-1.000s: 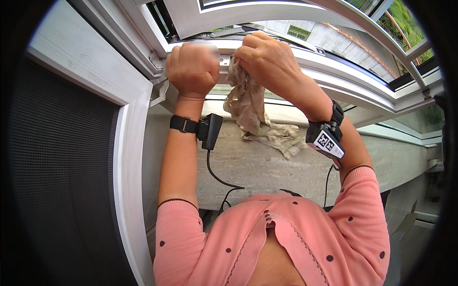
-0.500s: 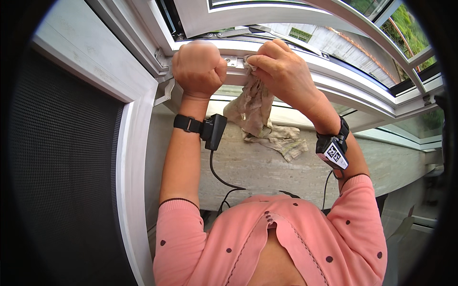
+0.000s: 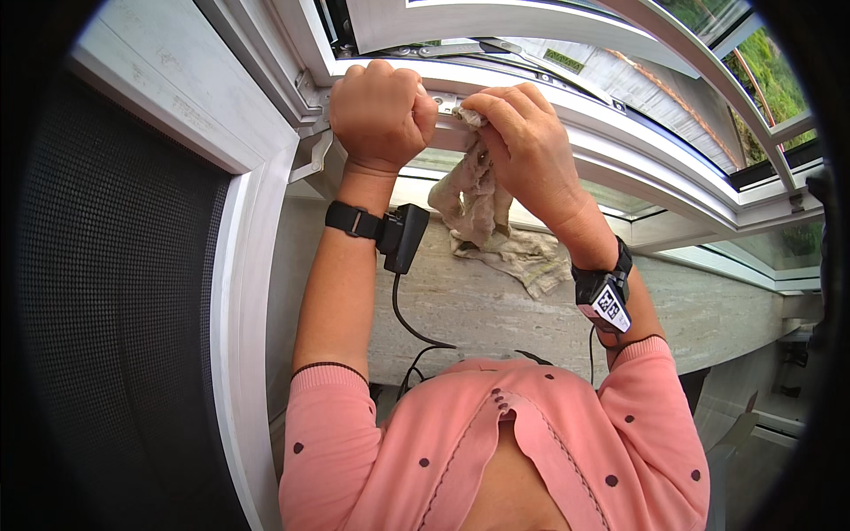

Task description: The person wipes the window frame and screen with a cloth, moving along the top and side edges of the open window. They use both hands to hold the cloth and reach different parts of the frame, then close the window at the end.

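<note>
Both hands are up at the white frame of an open window. My left hand (image 3: 376,115) is closed in a fist against the inner edge of the frame; whatever its fingers grip is hidden behind it. Beside it, my right hand (image 3: 536,150) pinches a stained, greyish-beige cloth (image 3: 476,199) by a bunched end. That bunched tip touches the frame near a small metal plate (image 3: 444,103), and the rest hangs down. Below lies more crumpled cloth (image 3: 527,261) on the stone-look ledge; I cannot tell if it is the same piece.
At left stands a dark mesh screen (image 3: 124,292) in a white frame. The open sash (image 3: 496,37) juts outward, joined by a metal stay arm (image 3: 553,66). A white window handle (image 3: 312,159) sticks out by my left wrist. A black cable (image 3: 398,310) hangs from the left wrist device.
The view has shifted slightly. My right hand and the cloth's pinched tip have moved a little toward me along the frame's edge. My left hand keeps its place on the frame.
</note>
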The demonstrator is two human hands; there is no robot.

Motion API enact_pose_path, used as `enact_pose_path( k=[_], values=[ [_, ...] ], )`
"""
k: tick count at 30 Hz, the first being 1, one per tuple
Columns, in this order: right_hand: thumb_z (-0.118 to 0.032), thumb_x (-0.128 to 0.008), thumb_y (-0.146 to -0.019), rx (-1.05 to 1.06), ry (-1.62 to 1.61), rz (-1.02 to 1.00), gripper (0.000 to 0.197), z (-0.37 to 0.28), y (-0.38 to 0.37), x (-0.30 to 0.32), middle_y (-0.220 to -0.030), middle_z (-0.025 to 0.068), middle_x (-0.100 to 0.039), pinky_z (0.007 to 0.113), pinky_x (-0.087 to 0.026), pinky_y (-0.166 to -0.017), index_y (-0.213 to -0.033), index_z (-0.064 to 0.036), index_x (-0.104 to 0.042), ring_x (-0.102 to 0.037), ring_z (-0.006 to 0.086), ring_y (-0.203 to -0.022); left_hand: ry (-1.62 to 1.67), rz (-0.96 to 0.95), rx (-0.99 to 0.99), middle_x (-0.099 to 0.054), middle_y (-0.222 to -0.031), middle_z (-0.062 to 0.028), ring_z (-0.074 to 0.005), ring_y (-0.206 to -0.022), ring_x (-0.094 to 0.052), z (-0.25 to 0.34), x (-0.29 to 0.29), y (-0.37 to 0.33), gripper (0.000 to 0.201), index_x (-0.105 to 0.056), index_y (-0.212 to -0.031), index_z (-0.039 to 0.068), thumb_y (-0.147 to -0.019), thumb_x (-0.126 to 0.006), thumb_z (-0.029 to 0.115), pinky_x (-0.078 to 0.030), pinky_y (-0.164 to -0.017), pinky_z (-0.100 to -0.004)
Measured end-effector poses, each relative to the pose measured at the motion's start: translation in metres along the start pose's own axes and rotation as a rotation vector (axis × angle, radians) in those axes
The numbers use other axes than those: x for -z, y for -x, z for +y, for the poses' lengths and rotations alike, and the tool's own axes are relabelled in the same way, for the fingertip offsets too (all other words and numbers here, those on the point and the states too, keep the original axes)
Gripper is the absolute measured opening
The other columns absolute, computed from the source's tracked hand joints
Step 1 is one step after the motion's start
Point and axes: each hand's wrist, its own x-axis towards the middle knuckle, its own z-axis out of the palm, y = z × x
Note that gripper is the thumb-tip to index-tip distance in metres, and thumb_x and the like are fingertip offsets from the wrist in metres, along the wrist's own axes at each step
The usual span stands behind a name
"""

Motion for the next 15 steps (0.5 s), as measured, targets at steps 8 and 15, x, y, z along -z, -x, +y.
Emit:
enact_pose_path(
  k=[8,15],
  values=[
    [-0.004,-0.066,-0.074,0.058,0.135,-0.286,0.017,0.004,-0.022,0.015,-0.090,0.0067,-0.059,0.034,-0.052,-0.077,-0.090,-0.0066,-0.069,-0.059,0.0234,-0.089,0.042,0.095,-0.040,-0.043,-0.068,-0.0021,-0.0226,-0.061,-0.044,-0.005,-0.009,0.002,0.008,-0.049,-0.070,0.015,-0.072,-0.057,0.017,-0.035,-0.054,-0.0367],
    [-0.008,-0.068,-0.076,0.117,0.112,-0.182,0.009,0.015,-0.033,0.004,-0.081,0.0029,-0.059,0.034,-0.054,-0.073,-0.085,-0.0106,-0.070,-0.061,0.0221,-0.086,0.030,0.099,-0.047,-0.042,-0.068,-0.0029,-0.0228,-0.062,-0.044,-0.006,-0.010,0.003,0.009,-0.049,-0.070,0.014,-0.072,-0.058,0.017,-0.035,-0.054,-0.0366]
  ],
)
